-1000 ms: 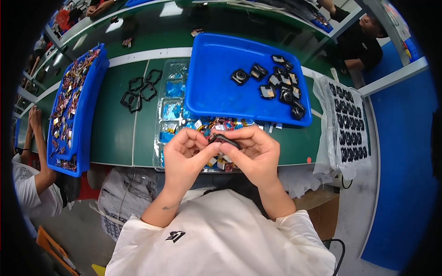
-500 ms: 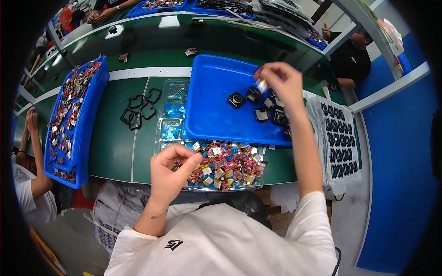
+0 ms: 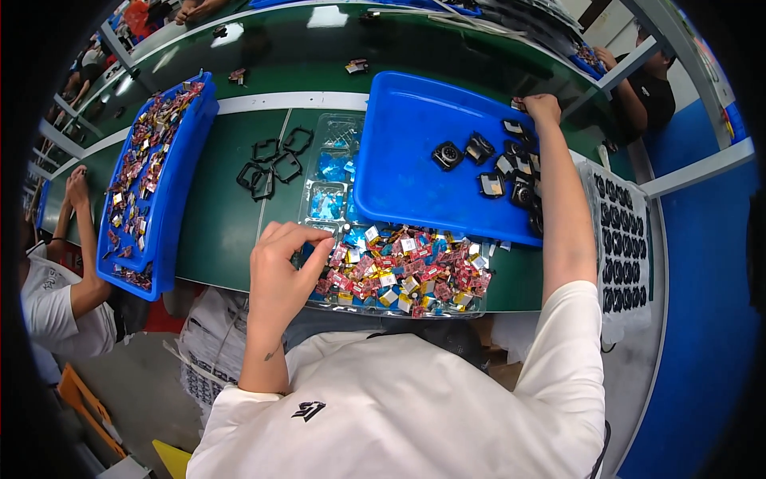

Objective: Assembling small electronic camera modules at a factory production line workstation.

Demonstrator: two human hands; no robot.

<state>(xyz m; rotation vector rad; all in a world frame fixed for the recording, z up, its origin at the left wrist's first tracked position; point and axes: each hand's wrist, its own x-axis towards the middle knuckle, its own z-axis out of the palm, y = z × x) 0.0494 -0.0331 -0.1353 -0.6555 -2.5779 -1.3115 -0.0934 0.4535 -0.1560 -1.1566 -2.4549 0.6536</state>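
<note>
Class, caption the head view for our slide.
Right hand holding a small part near the far right corner of the wide blue tray, left hand beside heaped electronic parts.

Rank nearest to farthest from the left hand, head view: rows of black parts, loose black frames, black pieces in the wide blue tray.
1. Loose black frames: beyond the left hand.
2. Black pieces: right, in the wide blue tray.
3. Rows of black parts: far right.

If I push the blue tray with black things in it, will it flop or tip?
The blue tray looks fairly stiff, since its rim holds its shape. It probably won't tip easily, being wide and shallow. The scattered black pieces might slide, though.
</note>
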